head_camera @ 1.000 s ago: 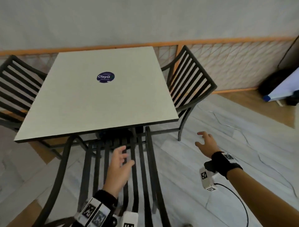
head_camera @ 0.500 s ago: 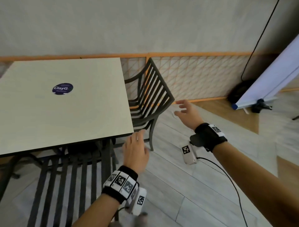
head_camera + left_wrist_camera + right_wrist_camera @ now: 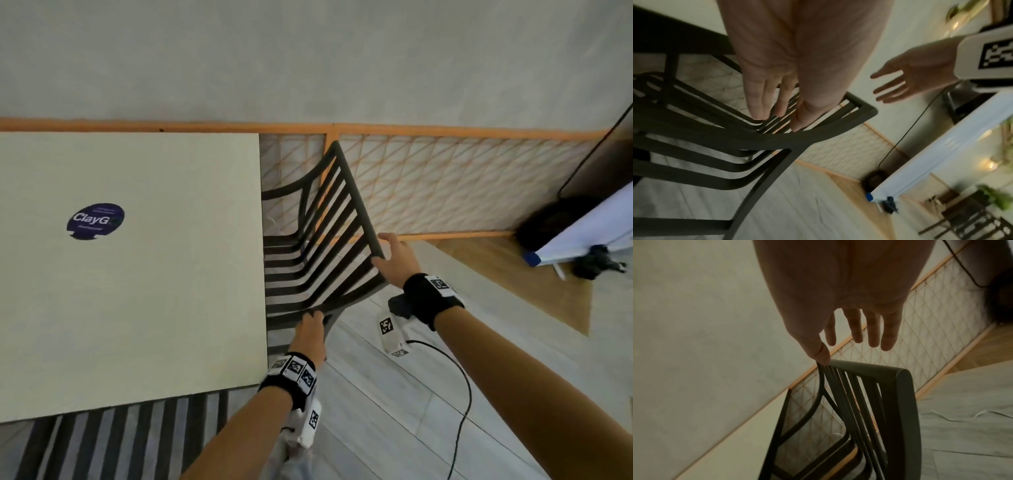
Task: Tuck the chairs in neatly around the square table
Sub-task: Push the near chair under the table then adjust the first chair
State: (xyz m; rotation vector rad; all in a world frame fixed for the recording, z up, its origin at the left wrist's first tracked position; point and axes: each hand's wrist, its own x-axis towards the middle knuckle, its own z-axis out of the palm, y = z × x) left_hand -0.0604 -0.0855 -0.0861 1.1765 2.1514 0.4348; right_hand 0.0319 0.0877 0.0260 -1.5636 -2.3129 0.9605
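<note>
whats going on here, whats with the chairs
A person is tidying chairs around a square table. Both open hands are at the black slatted chair on the table's right side: the left hand at its near armrest, the right hand at the backrest's top corner. Neither has gripped yet. Another chair sits tucked at the near edge.

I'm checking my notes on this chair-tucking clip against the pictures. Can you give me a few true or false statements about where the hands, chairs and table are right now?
1. Both hands are at the black slatted chair to the right of the table. True.
2. The right hand has its fingers curled tight round the backrest. False: its fingers are spread and straight, with the thumb at the top rail.
3. The left hand rests on the tabletop. False: it is at the chair's near corner.
4. A round blue sticker sits on the table. True.
</note>
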